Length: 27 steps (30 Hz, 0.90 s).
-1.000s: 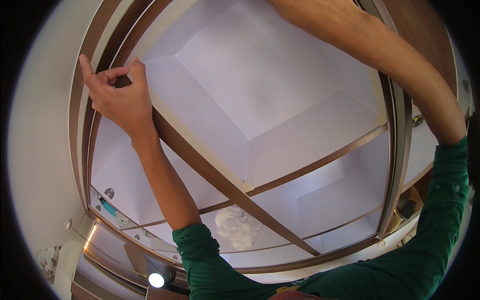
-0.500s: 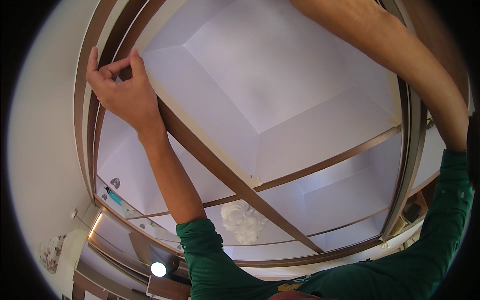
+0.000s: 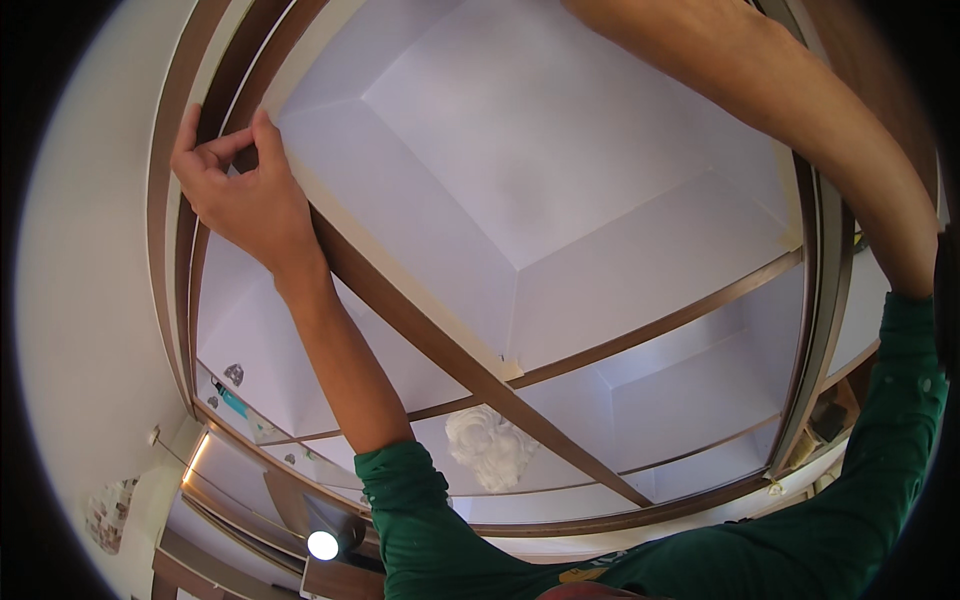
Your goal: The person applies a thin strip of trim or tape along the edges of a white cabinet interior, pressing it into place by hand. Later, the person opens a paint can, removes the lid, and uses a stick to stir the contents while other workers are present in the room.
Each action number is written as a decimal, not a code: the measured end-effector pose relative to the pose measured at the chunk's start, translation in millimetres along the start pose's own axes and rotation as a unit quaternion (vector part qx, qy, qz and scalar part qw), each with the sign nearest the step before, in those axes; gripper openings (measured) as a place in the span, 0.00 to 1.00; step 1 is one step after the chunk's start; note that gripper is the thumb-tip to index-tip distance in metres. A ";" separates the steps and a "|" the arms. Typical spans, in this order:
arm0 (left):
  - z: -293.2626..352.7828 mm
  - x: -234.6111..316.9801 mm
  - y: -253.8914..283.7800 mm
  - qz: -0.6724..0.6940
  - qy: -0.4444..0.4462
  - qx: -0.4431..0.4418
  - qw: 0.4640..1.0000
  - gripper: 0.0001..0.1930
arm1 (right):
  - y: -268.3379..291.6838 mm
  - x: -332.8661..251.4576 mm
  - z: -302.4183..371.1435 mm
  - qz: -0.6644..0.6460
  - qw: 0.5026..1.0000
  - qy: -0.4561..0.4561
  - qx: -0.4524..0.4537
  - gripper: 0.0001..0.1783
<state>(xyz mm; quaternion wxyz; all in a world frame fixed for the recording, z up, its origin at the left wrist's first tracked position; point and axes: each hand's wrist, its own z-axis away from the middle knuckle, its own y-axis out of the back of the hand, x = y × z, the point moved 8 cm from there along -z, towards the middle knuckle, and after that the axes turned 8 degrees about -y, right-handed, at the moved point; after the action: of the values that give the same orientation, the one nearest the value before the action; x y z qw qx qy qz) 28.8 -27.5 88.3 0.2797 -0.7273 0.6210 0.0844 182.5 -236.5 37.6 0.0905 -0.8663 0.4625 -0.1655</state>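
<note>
At the upper left, my left hand (image 3: 240, 195) is raised to the far corner of a brown wooden cabinet frame (image 3: 400, 310). Its thumb meets a bent finger in a pinch, while another finger points up along the frame; anything between the tips is too small to make out. A pale tape strip (image 3: 432, 292) runs along the edge of the large white compartment (image 3: 590, 130). My right forearm (image 3: 770, 95) reaches across the upper right, and its hand is past the top edge, out of sight.
A crumpled white wad (image 3: 490, 447) lies in a lower compartment. A loose tape end (image 3: 512, 368) sticks out where the wooden bars cross. A turquoise item (image 3: 232, 402) is at the left, and a round lit lamp (image 3: 322, 545) shows at the lower left.
My left hand sits slightly lower, its pinch kept along the frame. The right forearm has shifted a little left. The background has moved slightly with the view.
</note>
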 end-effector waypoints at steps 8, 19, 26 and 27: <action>0.3 -2.4 -0.7 -0.022 -0.002 -0.006 1.000 0.13 | 7.1 -5.6 1.8 0.050 0.995 -0.001 -0.085 0.30; 0.5 6.8 1.5 -0.017 0.020 -0.004 1.000 0.37 | 11.5 -6.9 1.5 0.051 0.993 -0.013 -0.109 0.31; -0.2 6.0 1.5 -0.029 0.029 -0.009 0.999 0.37 | 6.6 -7.5 0.6 0.085 0.989 -0.017 -0.120 0.31; -0.8 5.8 1.5 -0.033 0.027 -0.010 0.999 0.37 | 7.6 -8.0 0.7 0.085 0.990 -0.018 -0.115 0.31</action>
<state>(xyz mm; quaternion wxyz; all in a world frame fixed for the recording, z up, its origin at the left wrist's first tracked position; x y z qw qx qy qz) 28.5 -33.0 85.8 0.2587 -0.7520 0.6031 0.0615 172.7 -234.1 33.0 0.0127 -0.8311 0.5491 -0.0875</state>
